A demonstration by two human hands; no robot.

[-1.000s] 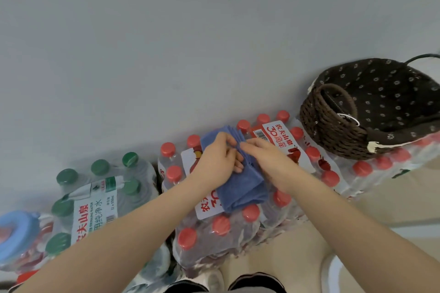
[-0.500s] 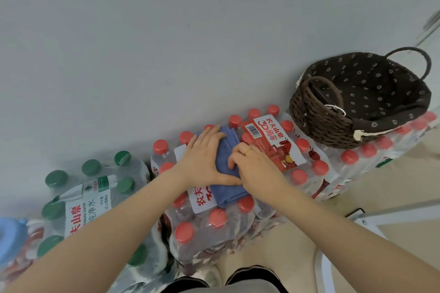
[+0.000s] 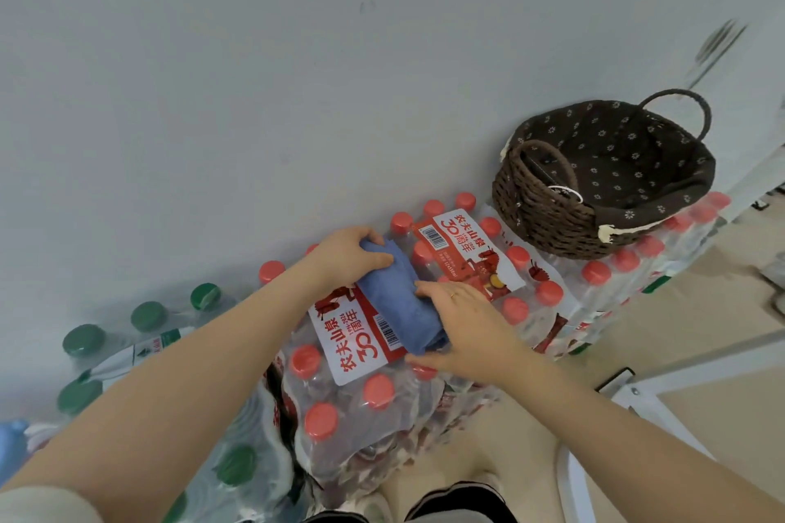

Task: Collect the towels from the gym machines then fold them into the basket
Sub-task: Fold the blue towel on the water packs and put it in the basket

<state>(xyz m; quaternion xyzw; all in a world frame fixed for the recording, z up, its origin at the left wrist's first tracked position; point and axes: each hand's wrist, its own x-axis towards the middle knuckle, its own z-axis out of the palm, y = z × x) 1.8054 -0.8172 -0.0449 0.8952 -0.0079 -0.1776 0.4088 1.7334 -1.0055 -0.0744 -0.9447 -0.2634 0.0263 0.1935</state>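
Pale grey wall (image 3: 297, 76) fills most of the view, and along its foot stand shrink-wrapped packs of red-capped water bottles (image 3: 369, 391) that serve as the work surface. On top of the nearer pack lies the blue towel (image 3: 399, 301), already folded into a narrow, thick bundle that runs from the wall side toward the person.

The left hand (image 3: 346, 255) grips the far end of the bundle, its fingers curled over the top edge. The right hand (image 3: 463, 327) lies flatter at the near end, fingers loosely spread along the towel's side and thumb low beside the bundle; whether any fingertip is tucked under the cloth cannot be told. The brown wicker basket (image 3: 552, 217), lined with dotted dark cloth, sits on another pack to the right, near but apart from the towel, and looks empty from this angle.

The fold seems nearly finished, so the step in hand is most likely to tidy it and carry it over. To do that well, both ends should be clamped together so the layers do not slide. The bottle caps make a bumpy base, so lifting cleanly beats dragging. Lowering the bundle flat onto the liner should keep the fold.
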